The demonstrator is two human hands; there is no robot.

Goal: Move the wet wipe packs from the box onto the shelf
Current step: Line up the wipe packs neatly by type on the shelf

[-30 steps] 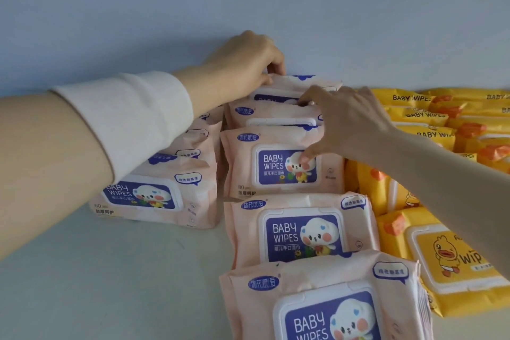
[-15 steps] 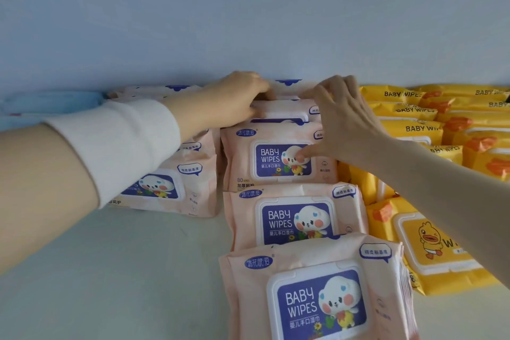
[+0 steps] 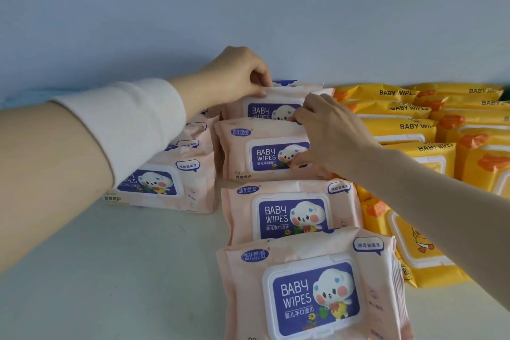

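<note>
My left hand [image 3: 234, 77] pinching top edge of rear pink pack [image 3: 276, 94], my right hand [image 3: 331, 135] gripping next pack [image 3: 240, 152], labels reading BABY WIPES

Pink pack [image 3: 287, 94] (rearmost), left hand [image 3: 234, 76] pinching

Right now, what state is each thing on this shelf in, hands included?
Back pink pack, upright at the rear.
Second pink pack, leaning back, lid closed.
Front pink pack, lid closed, untouched.
Yellow packs, lined up in rows.
Left hand, pinches the back pack's top edge.
Right hand, grips the second pack, thumb on its lid.
</note>
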